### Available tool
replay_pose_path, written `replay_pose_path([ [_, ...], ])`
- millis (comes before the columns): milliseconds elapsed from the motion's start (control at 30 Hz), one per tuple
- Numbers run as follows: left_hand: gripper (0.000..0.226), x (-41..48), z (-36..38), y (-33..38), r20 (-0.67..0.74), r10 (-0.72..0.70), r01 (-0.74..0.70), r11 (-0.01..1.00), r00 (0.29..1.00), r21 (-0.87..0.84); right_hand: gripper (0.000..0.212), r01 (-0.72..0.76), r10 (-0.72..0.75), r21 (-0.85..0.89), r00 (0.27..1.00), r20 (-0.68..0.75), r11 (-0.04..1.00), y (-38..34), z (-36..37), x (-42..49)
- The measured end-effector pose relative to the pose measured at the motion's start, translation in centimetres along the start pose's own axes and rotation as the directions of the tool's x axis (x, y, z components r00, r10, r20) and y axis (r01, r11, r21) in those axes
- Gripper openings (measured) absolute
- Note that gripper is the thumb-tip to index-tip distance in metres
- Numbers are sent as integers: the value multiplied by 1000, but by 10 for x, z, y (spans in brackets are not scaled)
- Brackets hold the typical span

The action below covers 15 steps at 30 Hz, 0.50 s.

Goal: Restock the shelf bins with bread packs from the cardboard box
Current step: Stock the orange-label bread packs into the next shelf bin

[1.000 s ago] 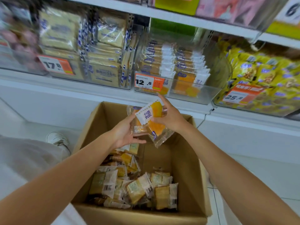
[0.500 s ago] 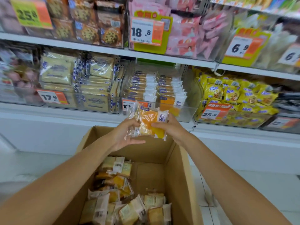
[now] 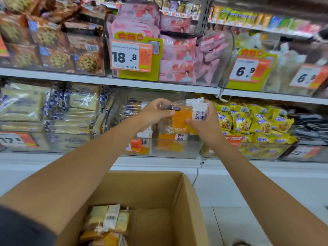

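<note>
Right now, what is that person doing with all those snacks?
A person is restocking a shop shelf. Both hands hold one bread pack: the left hand pinches its clear end and the right hand grips the labelled end. The pack is held up in front of the clear bin on the lower shelf, where matching packs are stacked, but it is not in the bin yet. More packs lie in the open cardboard box below.
</note>
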State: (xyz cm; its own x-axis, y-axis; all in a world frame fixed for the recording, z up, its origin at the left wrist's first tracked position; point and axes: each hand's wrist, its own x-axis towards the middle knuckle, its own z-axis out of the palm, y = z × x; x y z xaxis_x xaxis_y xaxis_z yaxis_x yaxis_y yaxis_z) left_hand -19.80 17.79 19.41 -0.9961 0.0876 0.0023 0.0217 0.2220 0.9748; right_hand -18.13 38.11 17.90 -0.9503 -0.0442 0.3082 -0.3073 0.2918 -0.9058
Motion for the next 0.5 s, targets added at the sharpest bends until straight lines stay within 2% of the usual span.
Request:
replay_pose_path([
  [133, 39, 15, -9, -24, 137, 8, -51, 948, 991, 316, 65, -73, 80, -130, 995, 57, 989, 32, 10, 4],
  [200, 43, 15, -12, -36, 219, 26, -128, 874, 975, 468, 80, -79, 87, -124, 994, 64, 989, 43, 13, 4],
  [267, 47, 16, -15, -39, 244, 61, -197, 788, 968, 583, 100, -37, 45, -102, 996, 74, 994, 47, 14, 8],
  [400, 53, 18, -32, -44, 229, 105, -240, 660, 968, 712, 88, 38, 33, -377, 983, 179, 925, 43, 17, 8],
  [500, 57, 13, -36, -48, 229, 127, -258, 611, 965, 748, 89, 236, -137, -533, 966, 218, 812, 33, 19, 7],
])
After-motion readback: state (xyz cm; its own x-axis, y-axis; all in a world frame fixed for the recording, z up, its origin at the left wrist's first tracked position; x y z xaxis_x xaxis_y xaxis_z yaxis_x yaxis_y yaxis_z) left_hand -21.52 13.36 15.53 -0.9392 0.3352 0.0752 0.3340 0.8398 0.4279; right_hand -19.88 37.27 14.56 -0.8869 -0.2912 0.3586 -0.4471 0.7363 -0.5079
